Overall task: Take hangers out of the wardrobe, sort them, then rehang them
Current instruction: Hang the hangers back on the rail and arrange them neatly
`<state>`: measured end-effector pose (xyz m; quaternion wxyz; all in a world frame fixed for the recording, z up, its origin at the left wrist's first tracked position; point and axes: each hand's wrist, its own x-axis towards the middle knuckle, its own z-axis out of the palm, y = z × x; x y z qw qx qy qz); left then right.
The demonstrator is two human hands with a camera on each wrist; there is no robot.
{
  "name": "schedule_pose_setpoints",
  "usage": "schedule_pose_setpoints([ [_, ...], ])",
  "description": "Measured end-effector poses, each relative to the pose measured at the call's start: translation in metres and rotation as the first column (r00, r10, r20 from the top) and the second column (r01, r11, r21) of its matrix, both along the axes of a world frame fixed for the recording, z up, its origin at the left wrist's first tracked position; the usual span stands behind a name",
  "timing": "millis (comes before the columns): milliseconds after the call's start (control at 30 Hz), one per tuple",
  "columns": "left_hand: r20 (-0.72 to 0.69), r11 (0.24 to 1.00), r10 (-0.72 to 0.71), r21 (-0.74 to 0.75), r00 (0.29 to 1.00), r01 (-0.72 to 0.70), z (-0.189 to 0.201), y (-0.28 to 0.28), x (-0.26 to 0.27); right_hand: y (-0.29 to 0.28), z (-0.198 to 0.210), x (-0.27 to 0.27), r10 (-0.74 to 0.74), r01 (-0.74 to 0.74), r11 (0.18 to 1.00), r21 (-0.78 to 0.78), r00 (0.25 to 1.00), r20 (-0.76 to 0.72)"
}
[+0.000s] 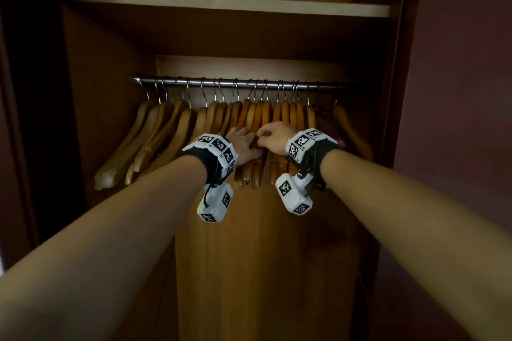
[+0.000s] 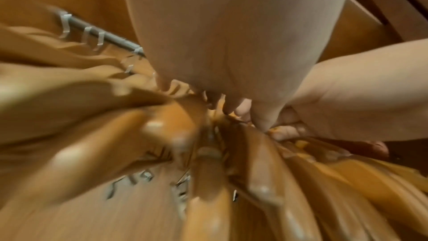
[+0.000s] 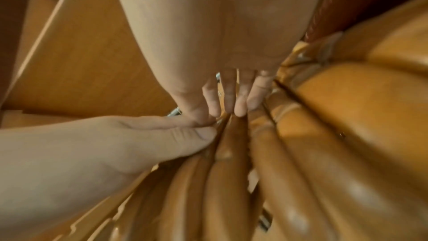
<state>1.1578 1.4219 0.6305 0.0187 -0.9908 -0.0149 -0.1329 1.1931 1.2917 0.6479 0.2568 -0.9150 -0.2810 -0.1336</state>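
Note:
Several wooden hangers (image 1: 171, 133) hang by metal hooks on a steel rail (image 1: 238, 82) inside the wardrobe. Both my hands meet in the middle of the row. My left hand (image 1: 243, 144) lies palm down, its straight fingers (image 2: 231, 105) pushed between the hanger shoulders and its thumb (image 3: 197, 135) pressing a hanger's side. My right hand (image 1: 273, 135) is curled; its fingertips (image 3: 238, 107) and thumb pinch the top of one orange-brown hanger (image 3: 231, 144) in the packed group. What lies between the fingers is partly hidden.
A pale shelf (image 1: 221, 3) spans the wardrobe above the rail. Something dark red (image 1: 327, 122) hangs near the rail's right end, with one more wooden hanger (image 1: 352, 130) beyond it. The wardrobe's side walls (image 1: 388, 91) close in on both sides.

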Motion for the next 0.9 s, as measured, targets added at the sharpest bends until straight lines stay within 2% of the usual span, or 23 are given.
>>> schedule_pose_setpoints([
  [167, -0.028, 0.998, -0.017, -0.058, 0.999, 0.015, -0.015, 0.019, -0.001, 0.014, -0.013, 0.0, -0.061, 0.062, 0.996, -0.072, 0.998, 0.013],
  [400, 0.01, 0.995, -0.038, -0.093, 0.999, 0.039, -0.022, 0.026, -0.002, 0.024, -0.021, -0.009, -0.166, 0.171, 0.983, -0.074, 0.984, 0.068],
  [533, 0.019, 0.99, -0.043, -0.131, 0.999, 0.045, -0.023, 0.031, -0.006, 0.029, -0.021, -0.013, -0.251, 0.26, 0.952, -0.164, 0.965, 0.075],
  [600, 0.009, 0.994, -0.047, -0.1, 0.999, 0.048, -0.023, 0.033, -0.008, 0.031, -0.023, -0.015, -0.289, 0.295, 0.933, -0.206, 0.955, 0.059],
  [700, -0.013, 0.999, -0.036, 0.025, 0.999, 0.037, -0.024, 0.035, -0.011, 0.034, -0.024, -0.016, -0.353, 0.351, 0.91, -0.221, 0.935, 0.03],
  [900, -0.016, 0.996, -0.081, -0.02, 0.997, 0.081, -0.027, 0.036, -0.004, 0.037, -0.02, -0.024, -0.438, 0.435, 0.889, -0.142, 0.899, 0.011],
])
